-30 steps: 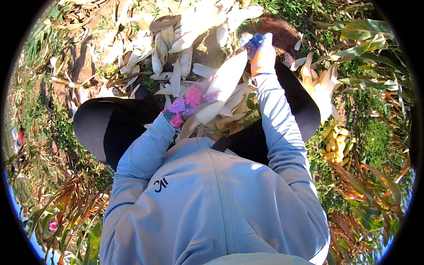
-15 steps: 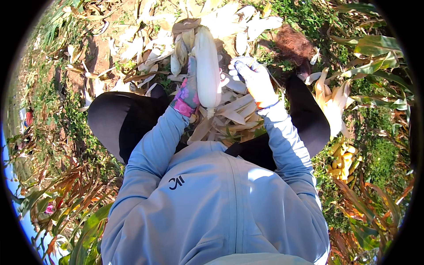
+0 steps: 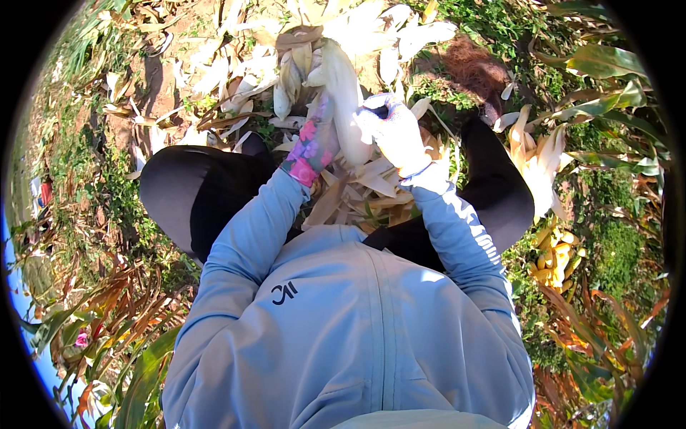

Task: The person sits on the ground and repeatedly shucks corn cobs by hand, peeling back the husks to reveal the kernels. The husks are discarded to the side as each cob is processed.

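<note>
A long ear of corn in pale husk stands roughly upright before me, leaning a little. My left hand, in a grey glove with pink and purple flowers, is closed around its left side; the ear hides some of the fingers. My right hand, in a whitish glove with a dark patch near the fingertips, meets the right side of the ear. Its fingers are bent and pinch at the husk there, though strong glare blurs the contact. Loose dry husks lie heaped between my legs, just below the ear.
More pale husks are strewn over the ground ahead. Reddish-brown corn silk lies at the far right, near an opened husk. Yellow corn ears are piled beside my right knee. Green corn leaves reach in from the right.
My right hand has moved left onto the ear, its fingers closing against the husk. The ear has tilted slightly, and my left hand has turned a little around it.
</note>
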Demonstrator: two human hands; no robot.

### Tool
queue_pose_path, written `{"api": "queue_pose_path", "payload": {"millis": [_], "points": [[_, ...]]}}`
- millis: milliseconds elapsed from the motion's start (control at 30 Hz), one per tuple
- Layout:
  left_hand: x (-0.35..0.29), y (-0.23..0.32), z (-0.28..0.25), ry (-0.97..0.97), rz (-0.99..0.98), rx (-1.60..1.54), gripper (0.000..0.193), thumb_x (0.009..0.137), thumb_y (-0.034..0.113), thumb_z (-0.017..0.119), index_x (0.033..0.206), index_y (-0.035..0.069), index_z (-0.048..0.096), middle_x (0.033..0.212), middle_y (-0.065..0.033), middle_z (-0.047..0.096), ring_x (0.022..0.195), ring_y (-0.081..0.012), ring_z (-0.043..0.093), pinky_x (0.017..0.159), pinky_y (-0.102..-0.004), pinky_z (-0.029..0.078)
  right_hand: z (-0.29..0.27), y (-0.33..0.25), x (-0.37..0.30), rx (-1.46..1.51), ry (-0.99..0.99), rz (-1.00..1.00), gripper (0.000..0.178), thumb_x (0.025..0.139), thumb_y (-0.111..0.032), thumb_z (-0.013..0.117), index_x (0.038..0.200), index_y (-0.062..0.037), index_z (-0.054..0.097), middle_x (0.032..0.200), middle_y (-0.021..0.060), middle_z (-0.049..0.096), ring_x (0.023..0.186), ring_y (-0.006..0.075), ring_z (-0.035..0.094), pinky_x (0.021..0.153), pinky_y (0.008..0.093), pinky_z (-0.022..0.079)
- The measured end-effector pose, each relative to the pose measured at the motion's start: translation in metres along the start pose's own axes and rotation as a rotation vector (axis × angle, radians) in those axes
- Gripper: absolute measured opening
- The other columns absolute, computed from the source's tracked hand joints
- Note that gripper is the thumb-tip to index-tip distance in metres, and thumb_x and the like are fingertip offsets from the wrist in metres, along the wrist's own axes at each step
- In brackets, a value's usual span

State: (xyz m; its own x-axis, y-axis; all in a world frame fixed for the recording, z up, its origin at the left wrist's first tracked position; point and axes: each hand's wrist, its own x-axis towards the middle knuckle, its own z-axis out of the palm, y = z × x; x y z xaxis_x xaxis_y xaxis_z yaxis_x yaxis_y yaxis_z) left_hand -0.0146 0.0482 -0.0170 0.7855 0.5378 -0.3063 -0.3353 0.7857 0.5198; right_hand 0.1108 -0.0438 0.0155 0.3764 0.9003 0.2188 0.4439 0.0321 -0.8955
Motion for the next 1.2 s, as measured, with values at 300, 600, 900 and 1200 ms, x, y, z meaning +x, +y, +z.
{"api": "queue_pose_path", "payload": {"millis": [300,600,900,1200], "points": [[0.006,-0.013,-0.008,0.052,0.241,0.135,0.049,0.086,0.036,0.055,0.124,0.010,0.040,0.109,-0.0025,0.050,0.095,-0.0140,0.050,0.083,-0.0306,0.044,-0.003,0.003,0.005,0.305,-0.073,0.304,0.014,0.077,-0.013,0.065,0.087,-0.0039,0.059,0.072,0.0005,0.057,0.057,0.0058,0.048,0.051,0.0193,0.038],[0.002,-0.010,-0.002,0.062,0.306,0.267,0.047,0.088,0.025,0.052,0.128,0.007,0.035,0.115,-0.0045,0.048,0.102,-0.0139,0.048,0.087,-0.0268,0.041,-0.007,-0.002,0.004,0.430,-0.083,0.316,0.018,0.076,-0.011,0.065,0.091,-0.0021,0.060,0.072,0.0005,0.058,0.058,0.0055,0.048,0.051,0.0195,0.038],[-0.004,-0.007,0.005,0.123,0.258,0.383,0.050,0.090,0.022,0.050,0.131,0.004,0.030,0.118,-0.0046,0.045,0.103,-0.0118,0.045,0.087,-0.0241,0.039,-0.011,-0.014,0.008,0.307,-0.091,0.415,0.017,0.077,-0.010,0.063,0.091,-0.0014,0.059,0.072,0.0016,0.059,0.059,0.0065,0.050,0.054,0.0197,0.041],[-0.015,0.003,0.021,0.164,0.147,0.438,0.056,0.089,0.025,0.050,0.135,0.004,0.025,0.124,-0.0049,0.042,0.109,-0.0114,0.041,0.091,-0.0244,0.035,-0.014,0.014,0.007,0.079,-0.154,0.235,0.017,0.075,-0.010,0.059,0.091,-0.0089,0.064,0.086,0.0072,0.061,0.073,0.0176,0.060,0.064,0.0275,0.049]]}}
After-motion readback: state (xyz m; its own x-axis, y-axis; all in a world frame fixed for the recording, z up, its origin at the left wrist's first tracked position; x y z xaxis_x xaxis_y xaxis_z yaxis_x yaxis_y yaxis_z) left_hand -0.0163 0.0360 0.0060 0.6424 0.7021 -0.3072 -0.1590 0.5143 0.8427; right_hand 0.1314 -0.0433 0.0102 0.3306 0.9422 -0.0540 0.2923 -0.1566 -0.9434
